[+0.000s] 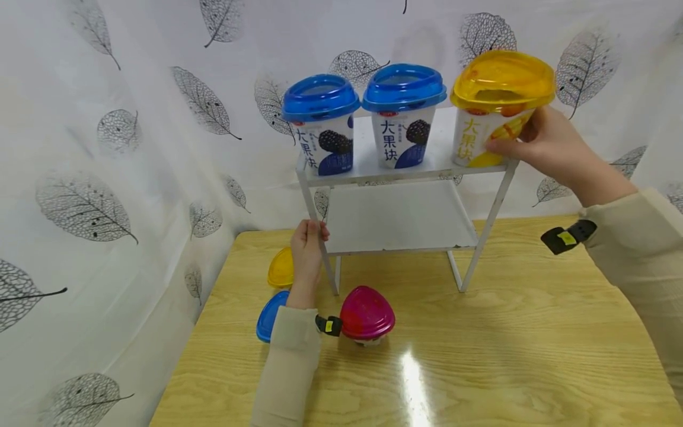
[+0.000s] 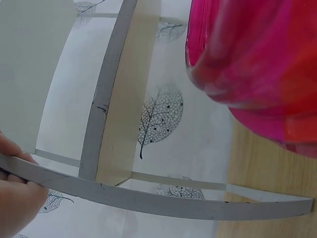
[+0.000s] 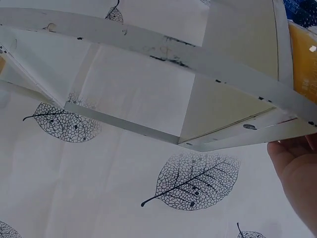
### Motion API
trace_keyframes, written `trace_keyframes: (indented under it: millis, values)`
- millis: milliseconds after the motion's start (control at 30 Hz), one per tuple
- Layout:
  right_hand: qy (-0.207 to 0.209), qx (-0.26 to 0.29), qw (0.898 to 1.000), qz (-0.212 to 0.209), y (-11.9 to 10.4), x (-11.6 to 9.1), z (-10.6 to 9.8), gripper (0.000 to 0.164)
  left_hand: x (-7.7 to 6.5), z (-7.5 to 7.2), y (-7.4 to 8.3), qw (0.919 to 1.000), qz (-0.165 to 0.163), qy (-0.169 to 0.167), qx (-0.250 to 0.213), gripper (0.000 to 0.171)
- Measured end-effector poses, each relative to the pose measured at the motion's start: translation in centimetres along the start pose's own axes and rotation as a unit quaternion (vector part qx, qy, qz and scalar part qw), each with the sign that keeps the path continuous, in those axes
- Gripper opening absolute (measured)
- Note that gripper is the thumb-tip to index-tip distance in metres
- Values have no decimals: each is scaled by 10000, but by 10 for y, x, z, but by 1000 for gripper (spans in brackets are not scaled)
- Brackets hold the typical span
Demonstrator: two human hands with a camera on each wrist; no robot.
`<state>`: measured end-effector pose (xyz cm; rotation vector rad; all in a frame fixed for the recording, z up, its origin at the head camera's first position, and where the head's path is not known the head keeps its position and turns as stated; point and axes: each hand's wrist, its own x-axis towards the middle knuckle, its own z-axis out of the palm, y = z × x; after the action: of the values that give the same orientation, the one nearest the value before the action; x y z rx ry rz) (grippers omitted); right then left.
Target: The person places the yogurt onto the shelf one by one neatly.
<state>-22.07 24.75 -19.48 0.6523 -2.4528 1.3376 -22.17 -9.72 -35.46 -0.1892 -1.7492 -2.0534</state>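
Yellow-lidded cup (image 1: 491, 101) held at the right end of a 2-tier white rack (image 1: 400, 216).
The cup is gripped between the thumb and fingers of the right hand (image 1: 552, 142) — on the upper shelf (image 1: 444, 145), beside 2 blue-lidded cups (image 1: 404, 115). The rack's left leg (image 1: 308, 196) is grasped by the curled fingers of the left hand (image 1: 308, 246). On the wooden desk (image 1: 507, 356), 1 pink-lidded cup (image 1: 367, 314) is placed near the rack; 1 yellow lid (image 1: 281, 270) and 1 blue lid (image 1: 271, 314) are partly covered by the left arm.

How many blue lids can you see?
3: left lid and middle lid up on the rack, another lid down by the table, partly behind the left sleeve. More might hide.
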Motion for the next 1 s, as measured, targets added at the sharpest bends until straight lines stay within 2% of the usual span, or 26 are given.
trace_keyframes:
  millis: [700,800,1000]
  values:
    - [10,274,9994,189,4,6,3,46,1,0,-1,9999,62,6,-82,34]
    - [-18,458,9989,105,6,3,3,48,1,0,-2,9999,136,-7,-62,37]
    - [104,1224,9924,-81,18,-15,3,55,1,0,-3,9998,169,-4,-54,38]
